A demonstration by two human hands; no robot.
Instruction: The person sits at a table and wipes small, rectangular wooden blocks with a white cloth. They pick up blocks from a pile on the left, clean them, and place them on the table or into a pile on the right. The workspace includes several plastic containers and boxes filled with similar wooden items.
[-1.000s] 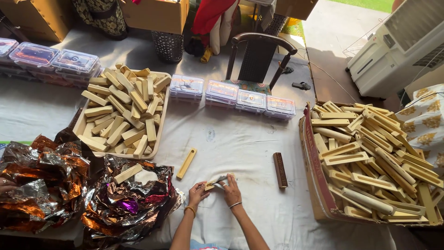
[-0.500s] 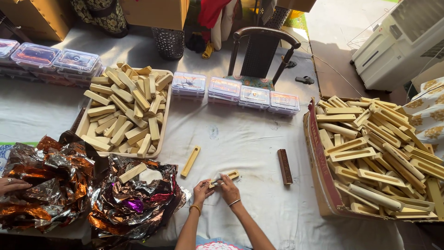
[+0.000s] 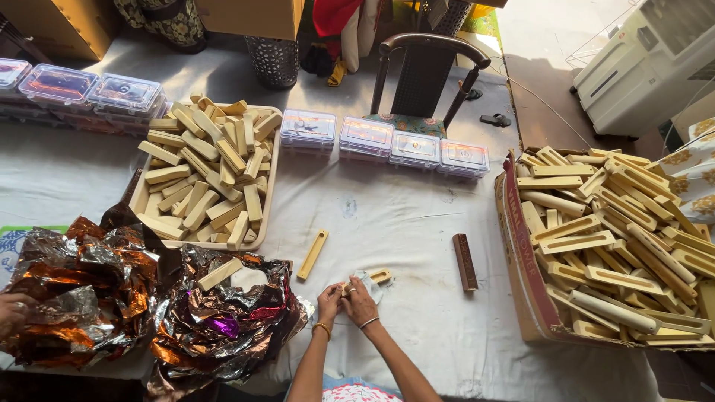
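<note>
Both my hands meet low in the middle of the white-covered table. My left hand (image 3: 328, 302) and my right hand (image 3: 360, 301) together grip one end of a pale slotted wooden piece (image 3: 377, 277), which points away to the right. A bit of white cloth or paper (image 3: 370, 289) lies under the piece, against my right hand. A second slotted wooden piece (image 3: 312, 254) lies loose just to the left. A dark brown stick (image 3: 465, 262) lies to the right.
A tray (image 3: 272, 179) piled with wooden blocks stands at the left. A cardboard box (image 3: 521, 268) of slotted pieces stands at the right. Crumpled foil wrappers (image 3: 223, 324) spread left of my hands, with another person's hand (image 3: 12, 311) at the far-left edge. Clear plastic boxes (image 3: 387, 140) and a chair (image 3: 428, 71) stand beyond.
My hands stay in the same spot on the wooden piece, and their fingers shift a little. The view has drifted slightly.
</note>
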